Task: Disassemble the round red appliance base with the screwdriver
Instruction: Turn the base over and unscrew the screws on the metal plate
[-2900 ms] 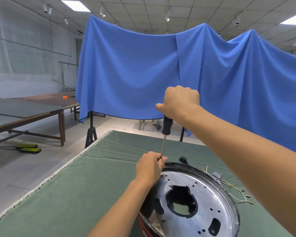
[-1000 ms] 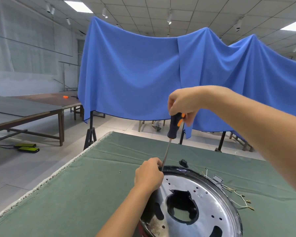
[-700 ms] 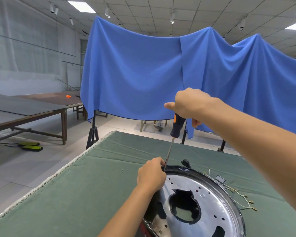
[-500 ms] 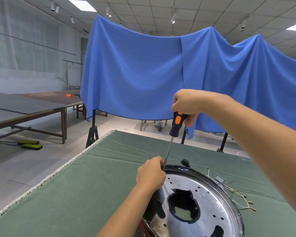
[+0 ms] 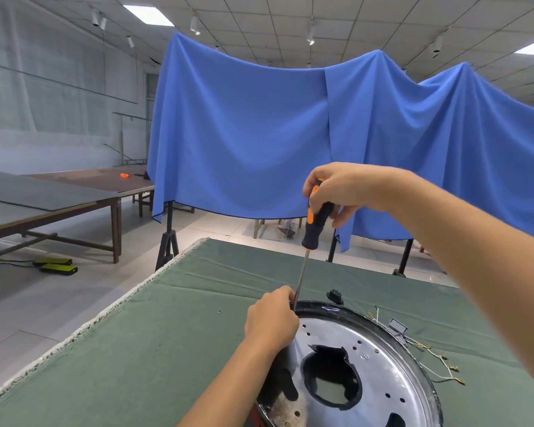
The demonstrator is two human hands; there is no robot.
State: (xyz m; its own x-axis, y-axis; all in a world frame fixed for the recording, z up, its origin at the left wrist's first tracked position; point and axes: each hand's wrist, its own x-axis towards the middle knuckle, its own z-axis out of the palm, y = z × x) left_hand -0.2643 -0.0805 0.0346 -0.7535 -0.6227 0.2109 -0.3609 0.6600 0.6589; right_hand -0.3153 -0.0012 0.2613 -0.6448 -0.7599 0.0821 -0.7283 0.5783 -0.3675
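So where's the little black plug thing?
The black plug lies on the green cloth, just beyond the appliance base's far rim, right of the screwdriver.

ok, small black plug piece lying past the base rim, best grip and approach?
Pinch the black plug piece across its narrow body from above, probably with the left hand once it's free. It lies loose on the green cloth, just beyond the base's far rim, with open cloth on its far side. Coming from the near side means reaching over the rim and screwdriver shaft.
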